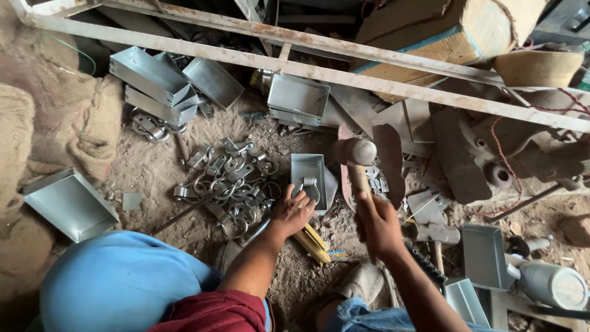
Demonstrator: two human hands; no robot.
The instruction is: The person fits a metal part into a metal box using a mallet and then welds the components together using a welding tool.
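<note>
Seen from above, the left hand (294, 212) presses down on a small metal tray (309, 179) lying on the dirt floor (153, 172), steadying it, while the right hand (378, 222) beside it grips a raised hammer (356, 161), poised to strike.

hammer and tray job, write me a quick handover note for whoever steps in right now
Left hand: open grip, steadying the small metal tray with a ring fitting lying in it, on the dirt floor.
Right hand: shut on the hammer, head raised over the tray's right edge.
Parts: heap of loose ring fittings just left of the tray; stacked trays at upper left, one tray at far left, more trays at lower right.
Done: a fitting sits in the tray.
Left: whether it is fixed yet cannot be told; many loose fittings remain.
</note>
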